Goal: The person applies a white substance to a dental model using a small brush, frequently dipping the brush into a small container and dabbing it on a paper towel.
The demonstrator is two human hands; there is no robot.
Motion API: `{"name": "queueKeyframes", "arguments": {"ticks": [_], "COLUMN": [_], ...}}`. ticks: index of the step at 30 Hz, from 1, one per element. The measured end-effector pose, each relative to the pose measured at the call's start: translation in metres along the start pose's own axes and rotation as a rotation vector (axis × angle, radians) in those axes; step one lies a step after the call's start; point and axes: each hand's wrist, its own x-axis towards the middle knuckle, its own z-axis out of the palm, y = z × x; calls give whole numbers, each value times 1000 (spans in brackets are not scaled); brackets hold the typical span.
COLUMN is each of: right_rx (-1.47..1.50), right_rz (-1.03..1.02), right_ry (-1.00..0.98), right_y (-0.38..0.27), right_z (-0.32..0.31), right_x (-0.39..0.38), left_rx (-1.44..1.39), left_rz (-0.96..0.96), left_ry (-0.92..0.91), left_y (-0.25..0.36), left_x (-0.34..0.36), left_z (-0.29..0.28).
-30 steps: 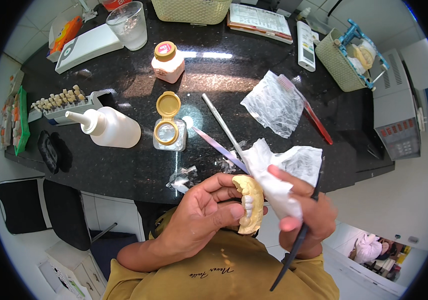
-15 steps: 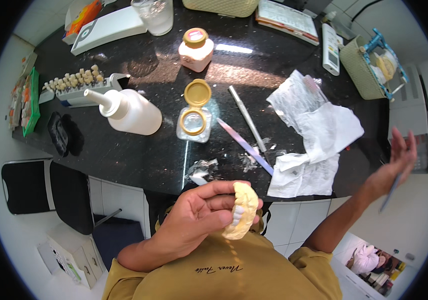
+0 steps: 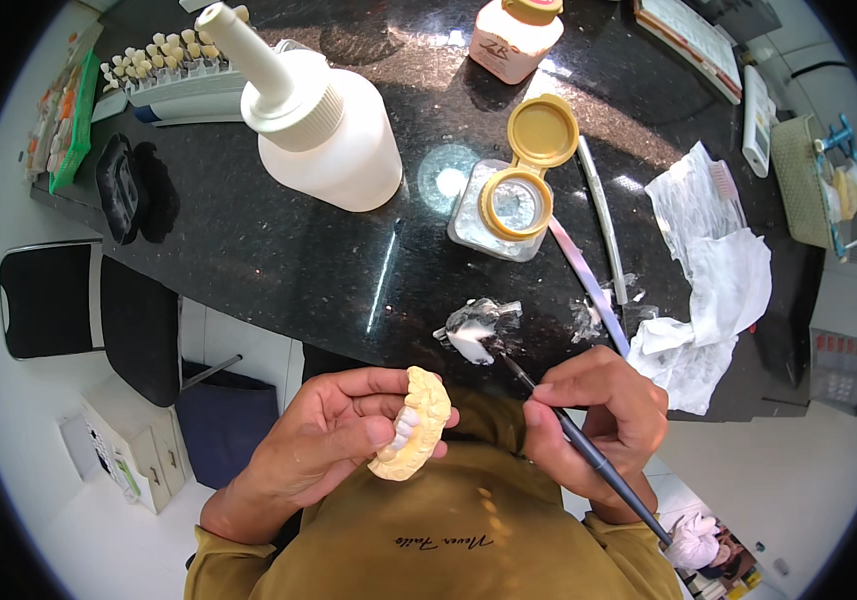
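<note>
My left hand is closed around a yellow plaster dental cast, its thumb beside a short row of white teeth set in it. Between the thumb and fingers of my right hand is a slim dark brush. Its pointed tip is close to a smear of white paste on the black table; whether they touch I cannot tell. Behind the paste stands a small clear jar with its gold lid flipped up. A purple-pink file and a silver stick lie to its right.
A white squeeze bottle stands at the left, before a rack of tooth shade samples. Farther back is a pink jar. Crumpled white tissues cover the table's right side. A black dish lies far left.
My right hand has swung in from the far right, bringing the brush to the paste. The cast stays in my left hand. The view has shifted closer to the table.
</note>
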Motion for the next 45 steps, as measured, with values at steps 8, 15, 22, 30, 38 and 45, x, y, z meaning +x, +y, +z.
{"name": "queueKeyframes", "arguments": {"ticks": [8,15,22,30,38,45], "right_rx": [-51,-62,-70,-45,-23,-23], "right_rz": [33,86,71,155,169,116], "right_ry": [-10,-44,-72,-70,-78,-101], "right_y": [6,5,7,3,4,5], "right_z": [10,10,9,7,7,7], "right_x": [6,7,8,8,7,8], "left_rx": [31,29,24,20,22,57], "left_rz": [-65,-106,-110,-116,-123,-131], "left_ry": [-17,-2,-5,14,18,43], "left_y": [5,9,9,9,9,11], "left_x": [1,0,0,0,1,0], "left_z": [-5,-6,-7,-7,-6,-3]}}
